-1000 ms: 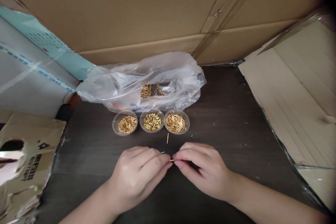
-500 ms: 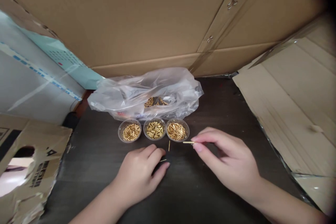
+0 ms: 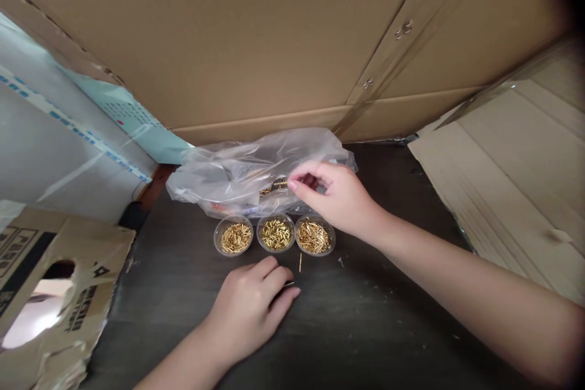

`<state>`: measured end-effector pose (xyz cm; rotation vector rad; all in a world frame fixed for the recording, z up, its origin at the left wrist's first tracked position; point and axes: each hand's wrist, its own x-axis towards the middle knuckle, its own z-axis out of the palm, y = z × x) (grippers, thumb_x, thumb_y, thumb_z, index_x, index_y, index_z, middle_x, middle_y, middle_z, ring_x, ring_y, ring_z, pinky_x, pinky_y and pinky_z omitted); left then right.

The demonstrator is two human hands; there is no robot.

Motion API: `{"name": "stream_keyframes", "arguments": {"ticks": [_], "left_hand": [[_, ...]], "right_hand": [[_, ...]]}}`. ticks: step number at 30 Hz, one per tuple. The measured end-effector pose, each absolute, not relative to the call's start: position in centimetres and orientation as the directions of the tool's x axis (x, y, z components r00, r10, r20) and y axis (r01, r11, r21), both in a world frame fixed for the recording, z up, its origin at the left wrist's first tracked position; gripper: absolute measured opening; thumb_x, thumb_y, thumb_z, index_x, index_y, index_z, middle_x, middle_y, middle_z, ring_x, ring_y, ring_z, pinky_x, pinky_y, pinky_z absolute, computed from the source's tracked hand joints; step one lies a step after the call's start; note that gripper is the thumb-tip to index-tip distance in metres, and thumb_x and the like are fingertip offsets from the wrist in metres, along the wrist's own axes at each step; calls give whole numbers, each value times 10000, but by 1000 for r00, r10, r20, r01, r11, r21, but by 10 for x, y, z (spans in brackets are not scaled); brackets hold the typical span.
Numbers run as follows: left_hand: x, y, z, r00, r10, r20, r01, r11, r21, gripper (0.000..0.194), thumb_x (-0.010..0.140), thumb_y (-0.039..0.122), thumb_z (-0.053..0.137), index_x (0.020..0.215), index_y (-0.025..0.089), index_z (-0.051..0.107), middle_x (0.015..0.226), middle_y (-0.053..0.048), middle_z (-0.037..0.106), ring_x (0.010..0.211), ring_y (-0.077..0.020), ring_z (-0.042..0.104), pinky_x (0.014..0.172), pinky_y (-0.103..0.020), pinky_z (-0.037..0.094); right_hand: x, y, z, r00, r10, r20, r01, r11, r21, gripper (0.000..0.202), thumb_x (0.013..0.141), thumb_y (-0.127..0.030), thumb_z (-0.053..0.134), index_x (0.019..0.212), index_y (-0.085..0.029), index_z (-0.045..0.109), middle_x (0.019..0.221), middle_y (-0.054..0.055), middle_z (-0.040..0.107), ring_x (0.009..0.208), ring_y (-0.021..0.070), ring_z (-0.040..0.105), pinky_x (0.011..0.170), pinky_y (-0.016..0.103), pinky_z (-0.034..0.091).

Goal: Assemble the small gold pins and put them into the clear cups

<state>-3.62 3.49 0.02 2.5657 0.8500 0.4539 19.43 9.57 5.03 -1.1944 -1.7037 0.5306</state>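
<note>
Over the opening of a clear plastic bag [image 3: 219, 173], my right hand [image 3: 336, 195] pinches a thin brass pin [image 3: 281, 183]. More brass pins show inside the bag. My left hand [image 3: 256, 301] rests on the dark table with its fingers curled round a thin pin [image 3: 289, 284], mostly hidden by them. Three round clear cups stand in a row in front of the bag: the left cup [image 3: 234, 236], the middle cup [image 3: 275, 233] and the right cup [image 3: 315, 236], each holding small brass pieces. A single brass pin [image 3: 300, 262] lies below the right cup.
A large cardboard wall [image 3: 256, 42] stands behind the bag. Cardboard panels flank the dark table [image 3: 356, 329] at the right [image 3: 512, 183] and lower left [image 3: 50, 292]. A small clear scrap [image 3: 340, 262] lies right of the cups.
My right hand has moved up and left, from beside the right cup to over the bag, with a pin still pinched. My left hand keeps its place by the cups. The view has shifted slightly.
</note>
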Motion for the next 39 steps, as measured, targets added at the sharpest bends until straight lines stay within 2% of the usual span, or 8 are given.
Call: {"name": "stream_keyframes", "arguments": {"ticks": [4,8,15,22,30,33,36,39], "left_hand": [[-37,31,6,685,678,266,448,-680,580,98,986,247,577,1055,191,618,840,-22,631,690,-164,632,618,-290,520],[-37,25,13,625,680,383,351,-684,640,225,952,237,617,1163,163,590,841,-32,617,682,-147,599,599,-266,507],[-31,21,11,678,613,405,272,-722,636,157,938,106,615,1086,160,624,886,-48,640,738,-140,614,644,-259,511],[-31,21,11,727,568,386,249,-742,623,154,930,74,604,1056,159,630,863,-44,641,706,-138,604,606,-265,489],[-29,23,12,746,557,364,298,-769,566,107,945,99,596,1017,163,641,826,-31,640,661,-137,591,586,-273,487],[-29,26,10,758,557,341,346,-785,513,89,960,121,578,985,166,650,778,-19,627,624,-139,573,570,-279,477],[-30,31,7,739,594,317,431,-779,456,103,981,162,559,958,171,659,775,-20,633,630,-149,594,587,-287,497],[-30,36,1,685,672,282,581,-737,345,151,1000,224,539,936,185,671,800,-24,655,664,-172,638,601,-300,517]], "right_hand": [[196,47,57,-127,831,541,513,522,-681,88,930,-147,610,864,-160,665,805,7,655,718,121,599,666,265,483],[189,-7,43,-162,819,550,482,552,-680,109,918,-61,605,925,-159,653,858,25,670,768,123,614,709,266,506],[180,-37,0,-149,844,515,437,523,-731,112,925,-61,595,968,-152,644,842,32,666,732,125,609,669,272,499],[183,-33,-6,-165,841,515,431,531,-730,98,930,-71,599,971,-149,644,828,29,662,725,120,605,663,267,493],[183,-31,-13,-220,853,474,488,517,-703,83,961,-121,603,974,-160,675,845,26,672,743,129,612,682,280,502],[184,-30,-16,-236,865,442,542,495,-679,120,970,-154,606,1055,-160,692,902,37,693,787,147,638,720,303,527],[185,-31,-17,-216,873,438,590,474,-653,223,967,-175,614,1180,-147,672,1007,61,713,861,169,666,784,329,553],[185,-32,-19,-204,883,423,667,442,-600,218,977,-185,587,1168,-155,687,1002,59,714,856,181,668,792,353,555]]}}
